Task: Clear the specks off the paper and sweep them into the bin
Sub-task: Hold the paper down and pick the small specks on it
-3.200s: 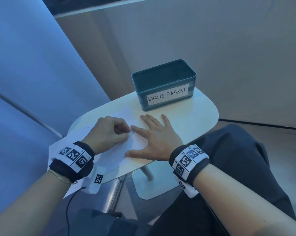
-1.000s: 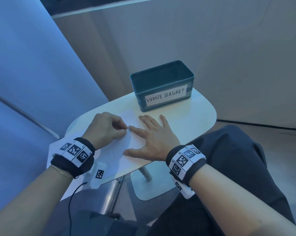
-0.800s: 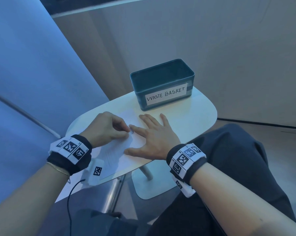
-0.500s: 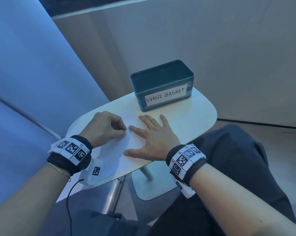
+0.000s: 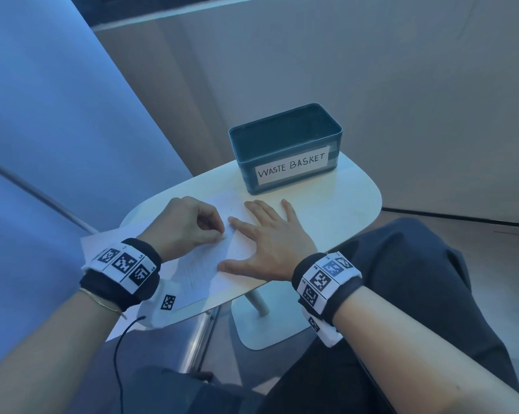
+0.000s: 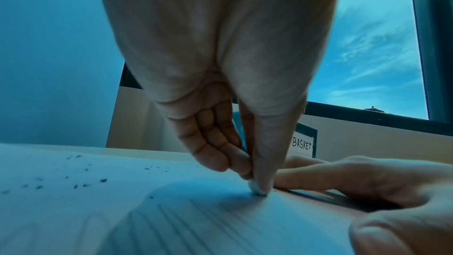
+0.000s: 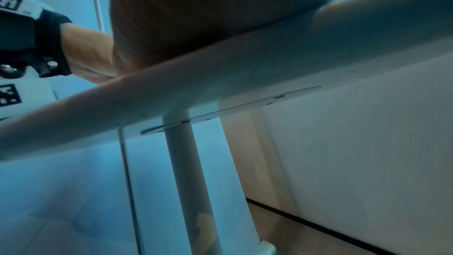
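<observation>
A white sheet of paper [image 5: 204, 270] with faint lines lies on the small white table [image 5: 341, 204]. My left hand [image 5: 219, 234] pinches a small white eraser [image 5: 223, 236] between thumb and fingers, its tip pressed on the paper [image 6: 171, 220]. The left wrist view shows the eraser [image 6: 256, 189] and several dark specks [image 6: 81, 183] scattered on the sheet to its left. My right hand [image 5: 267, 234] lies flat with fingers spread on the paper's right part. The teal bin [image 5: 285, 150] labelled WASTE BASKET stands at the table's far side.
The table is narrow, on a single white pedestal [image 7: 186, 162]. The paper overhangs its near left edge. A wall stands close behind the bin, and a blue panel [image 5: 58, 130] to the left. My knee in dark trousers [image 5: 416, 279] is right of the table.
My left hand has shifted slightly back and forth over the paper with the eraser. My right hand has stayed flat in the same place.
</observation>
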